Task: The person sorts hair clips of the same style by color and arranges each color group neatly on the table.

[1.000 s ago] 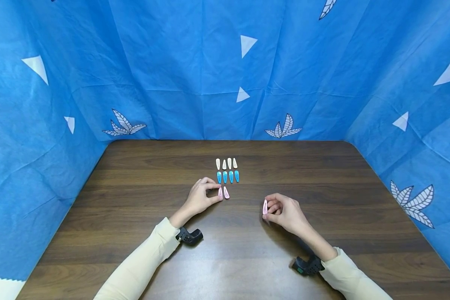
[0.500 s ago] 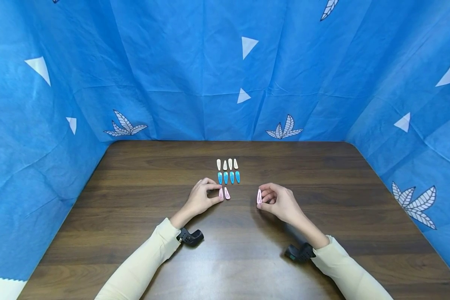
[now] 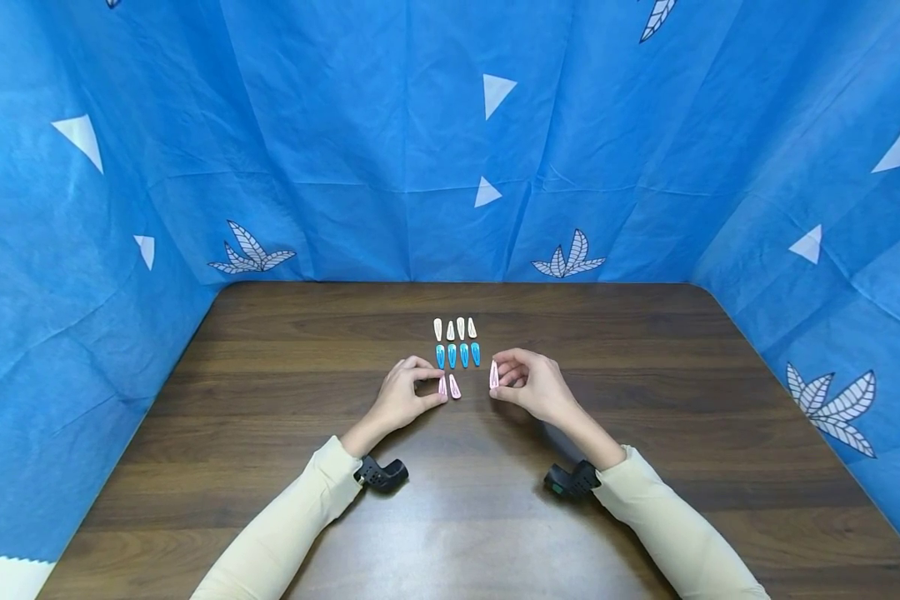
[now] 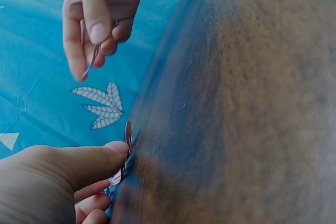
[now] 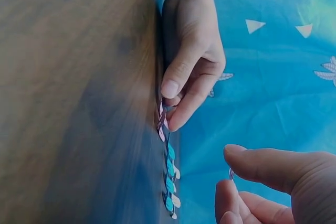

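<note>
In the head view my left hand [image 3: 403, 393] pinches a pink snap hair clip [image 3: 442, 387] between thumb and forefinger, down at the tabletop. Just right of it a second pink hair clip [image 3: 455, 387] lies on the wood. My right hand [image 3: 536, 383] pinches another pink hair clip [image 3: 494, 375] by its ends, and the left wrist view shows that clip [image 4: 93, 60] raised above the table. Behind the pink clips runs a row of blue hair clips [image 3: 452, 356]. Farther back is a row of cream hair clips [image 3: 461, 327].
The brown wooden table [image 3: 330, 333] carries the clip rows near its middle. A blue patterned curtain [image 3: 390, 125] stands along its back and sides. Black wrist cameras, the left one [image 3: 382, 475] and the right one [image 3: 570, 481], hang below the wrists.
My right hand has moved left and away from me with its pink hair clip, closer to the clip rows. The left hand has stayed on its clip.
</note>
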A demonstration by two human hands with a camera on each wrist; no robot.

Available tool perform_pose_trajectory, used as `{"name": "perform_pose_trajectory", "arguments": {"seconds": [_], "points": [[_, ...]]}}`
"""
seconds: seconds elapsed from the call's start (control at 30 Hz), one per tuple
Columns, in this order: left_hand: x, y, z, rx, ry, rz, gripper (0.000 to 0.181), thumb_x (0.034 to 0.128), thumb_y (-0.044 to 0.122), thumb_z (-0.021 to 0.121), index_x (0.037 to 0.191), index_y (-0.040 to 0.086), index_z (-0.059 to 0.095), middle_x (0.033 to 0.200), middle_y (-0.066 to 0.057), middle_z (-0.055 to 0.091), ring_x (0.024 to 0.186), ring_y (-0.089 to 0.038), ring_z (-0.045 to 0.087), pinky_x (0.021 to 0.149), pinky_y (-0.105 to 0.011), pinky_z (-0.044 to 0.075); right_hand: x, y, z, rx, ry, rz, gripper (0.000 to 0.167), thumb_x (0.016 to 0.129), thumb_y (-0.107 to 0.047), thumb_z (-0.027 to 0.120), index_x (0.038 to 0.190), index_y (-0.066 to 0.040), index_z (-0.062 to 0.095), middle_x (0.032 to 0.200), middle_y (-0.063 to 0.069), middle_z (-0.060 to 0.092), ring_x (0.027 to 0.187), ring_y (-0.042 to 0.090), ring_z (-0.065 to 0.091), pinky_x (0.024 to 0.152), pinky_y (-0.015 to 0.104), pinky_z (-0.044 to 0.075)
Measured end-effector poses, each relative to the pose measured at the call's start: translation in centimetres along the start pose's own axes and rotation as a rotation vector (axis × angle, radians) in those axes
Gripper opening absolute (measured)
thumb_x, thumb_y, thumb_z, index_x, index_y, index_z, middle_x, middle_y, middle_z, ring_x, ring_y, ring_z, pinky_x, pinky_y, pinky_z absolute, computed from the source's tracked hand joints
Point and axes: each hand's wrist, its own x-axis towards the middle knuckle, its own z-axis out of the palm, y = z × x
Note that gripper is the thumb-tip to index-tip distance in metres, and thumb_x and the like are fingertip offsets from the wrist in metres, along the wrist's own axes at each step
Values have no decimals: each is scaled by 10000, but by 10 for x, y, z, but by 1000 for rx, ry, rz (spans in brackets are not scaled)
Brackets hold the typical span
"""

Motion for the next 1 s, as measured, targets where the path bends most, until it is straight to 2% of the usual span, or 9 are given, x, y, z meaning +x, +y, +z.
{"name": "perform_pose_trajectory", "arguments": {"seconds": [0.33, 0.47, 0.77, 1.0], "points": [[1, 0, 1, -3, -2, -12, 379, 745, 185, 835, 1092, 61, 747, 1047, -59, 650, 1034, -262, 565, 934, -451, 435, 20, -1, 18, 40, -41, -1, 443, 722, -28, 833, 1132, 21, 674, 856, 99, 706, 704, 118, 649, 645, 205, 535], [1, -1, 1, 1, -1, -9, 379, 745, 184, 834, 1091, 58, 747, 1046, -59, 652, 1034, -263, 568, 931, -449, 438, 24, 3, 27, 34, -63, 17, 435, 724, -37, 835, 1128, 4, 681, 827, 79, 699, 677, 101, 639, 607, 214, 513], [0, 1, 1, -7, -4, -18, 385, 743, 185, 833, 1097, 60, 745, 1050, -59, 650, 1037, -260, 563, 946, -454, 430, 27, 7, 37, 14, -87, 70, 452, 699, -45, 855, 1119, -6, 692, 813, 57, 705, 670, 77, 653, 592, 201, 477], [0, 2, 1, -3, -6, -17, 380, 748, 190, 836, 1095, 63, 747, 1050, -51, 649, 1034, -254, 562, 941, -456, 427, 26, 10, 39, -29, -108, 61, 438, 703, -78, 859, 1107, -19, 700, 824, 49, 698, 661, 80, 615, 576, 207, 470]]}}
